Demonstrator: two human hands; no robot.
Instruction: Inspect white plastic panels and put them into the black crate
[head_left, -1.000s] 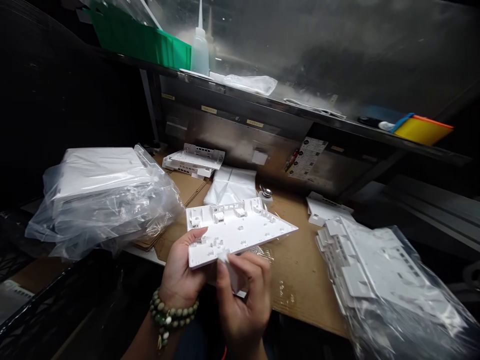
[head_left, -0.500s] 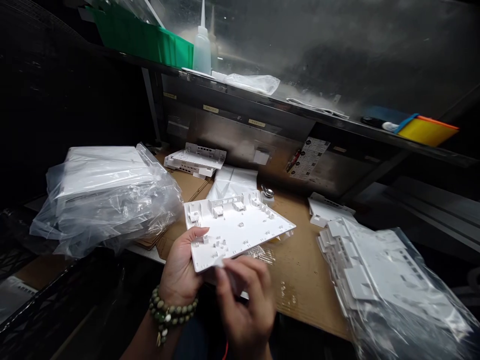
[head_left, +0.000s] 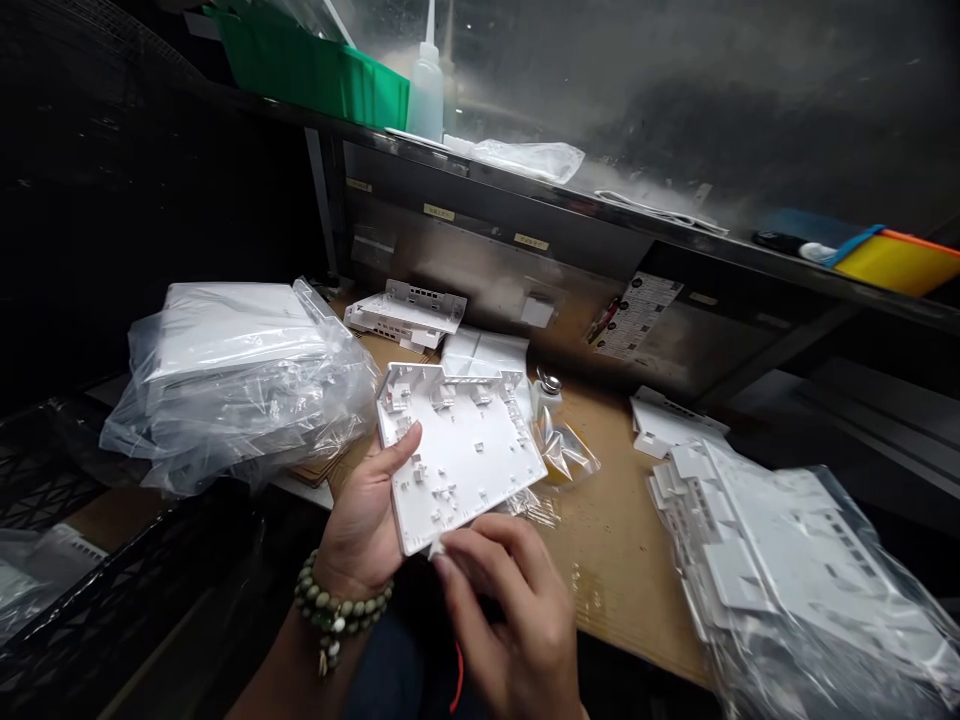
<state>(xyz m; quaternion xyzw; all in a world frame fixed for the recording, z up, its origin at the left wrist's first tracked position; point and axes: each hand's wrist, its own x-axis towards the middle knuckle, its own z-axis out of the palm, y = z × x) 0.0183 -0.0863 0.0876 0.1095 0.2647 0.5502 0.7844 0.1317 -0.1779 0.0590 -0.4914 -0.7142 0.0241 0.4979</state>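
My left hand (head_left: pixel 365 518), with a bead bracelet on its wrist, grips a flat white moulded plastic panel (head_left: pixel 459 452) by its near left edge, thumb on top. The panel's ribbed inner face points up and it hovers over the cardboard-covered bench (head_left: pixel 611 560). My right hand (head_left: pixel 508 600) is at the panel's near edge, fingertips pinching a tiny white piece (head_left: pixel 437 548) against that edge.
A plastic bag of white panels (head_left: pixel 232 375) lies at left, another bag of panels (head_left: pixel 787 570) at right. Loose white parts (head_left: pixel 409 312) and a small clear bag (head_left: pixel 562 450) sit behind. A shelf above carries a green bin (head_left: pixel 315 70), a squeeze bottle (head_left: pixel 427 80) and a yellow tray (head_left: pixel 896 262).
The panel has been turned in my left hand, its long side swinging from pointing right to pointing away. My right hand stayed at the near edge. The view shifted slightly.
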